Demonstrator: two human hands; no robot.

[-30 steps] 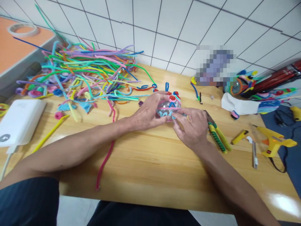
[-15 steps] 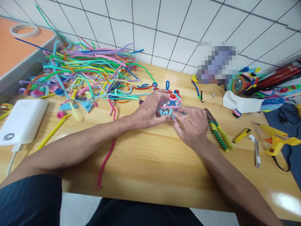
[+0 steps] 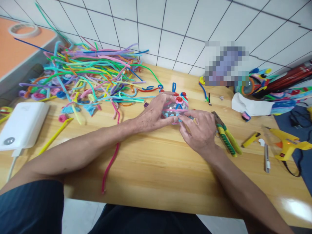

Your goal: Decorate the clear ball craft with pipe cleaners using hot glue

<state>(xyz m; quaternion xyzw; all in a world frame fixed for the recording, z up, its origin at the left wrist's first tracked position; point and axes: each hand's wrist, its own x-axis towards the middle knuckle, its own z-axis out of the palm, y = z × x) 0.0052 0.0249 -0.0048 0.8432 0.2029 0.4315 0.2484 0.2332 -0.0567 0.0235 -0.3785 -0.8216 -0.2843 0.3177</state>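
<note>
At our far left we see a roll of tape [image 3: 26, 35] on an orange surface [image 3: 44, 44], and nearer to us a white box-shaped device [image 3: 25, 125] with a white cable [image 3: 11, 167] plugged into its near end. Just right of it a bent yellow stick [image 3: 54, 136] lies partly behind our left forearm. Beyond, against the tiled wall, spreads a tangled heap of colored fuzzy sticks [image 3: 95, 71], and one long crimson stick [image 3: 114, 162] passes beneath the forearm toward our edge of the counter [image 3: 158, 172]. Of our hands, the left hand [image 3: 156, 113] is curved around the left side of a clear round piece [image 3: 174, 106], thumb along its front. This piece sits between both hands, with red rounds on top, a pink band around it and light blue trim low on the front; we cannot tell whether it rests on the wood. Our right hand [image 3: 201, 131] has its fingers bent narrow, index tip touching the trim at the front right; we cannot tell whether it pinches it. Just right of that hand lie green-and-yellow pliers [image 3: 226, 136], then a yellow cutter [image 3: 251, 140], a slim silvery knife [image 3: 267, 159] and a yellow glue gun [image 3: 287, 141].
</note>
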